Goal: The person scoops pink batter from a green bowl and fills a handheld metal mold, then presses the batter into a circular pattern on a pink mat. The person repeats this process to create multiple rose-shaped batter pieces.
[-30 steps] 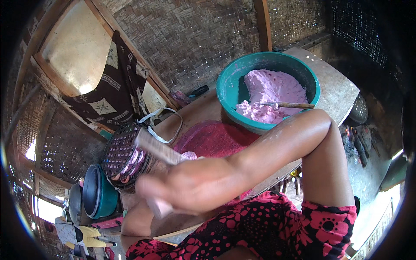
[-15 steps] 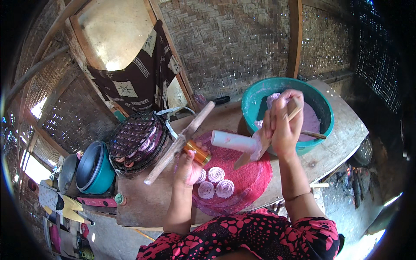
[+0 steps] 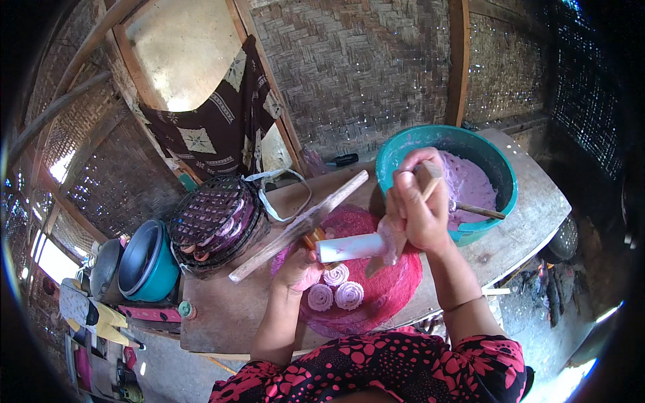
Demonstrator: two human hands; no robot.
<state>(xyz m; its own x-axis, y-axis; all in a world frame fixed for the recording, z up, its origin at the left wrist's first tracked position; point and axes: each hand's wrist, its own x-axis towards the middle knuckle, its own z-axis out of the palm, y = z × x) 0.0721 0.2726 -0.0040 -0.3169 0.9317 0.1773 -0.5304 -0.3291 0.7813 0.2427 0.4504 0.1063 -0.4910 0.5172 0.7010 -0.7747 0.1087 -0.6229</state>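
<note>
My left hand [image 3: 300, 270] is closed around an orange-gold cylinder [image 3: 314, 238] set in a long wooden crossbar [image 3: 269, 252]. In my right hand [image 3: 424, 209] is a wooden-handled plunger with a white cylindrical shaft [image 3: 353, 247], pink dough smeared where shaft meets wood. The shaft's free end is beside my left fingers and overlaps the cylinder in view; whether they touch I cannot tell. Below, pink dough swirls [image 3: 349, 295] lie on a round red woven mat [image 3: 393, 289]. A teal basin [image 3: 505, 168] behind my right hand holds pink dough [image 3: 476, 185] and a wooden stick [image 3: 478, 210].
Left of the mat stands a stack of dark woven trays [image 3: 208, 208] with pink pieces between them. Farther left is a teal bucket [image 3: 149, 282] holding a dark bowl. A wooden table [image 3: 225, 316] carries the mat and basin. At the right, a fire [image 3: 543, 272] burns low down.
My right hand has moved left and down, bringing the white shaft against my view of the cylinder. My left hand and the crossbar have shifted right, hiding part of the swirls.
</note>
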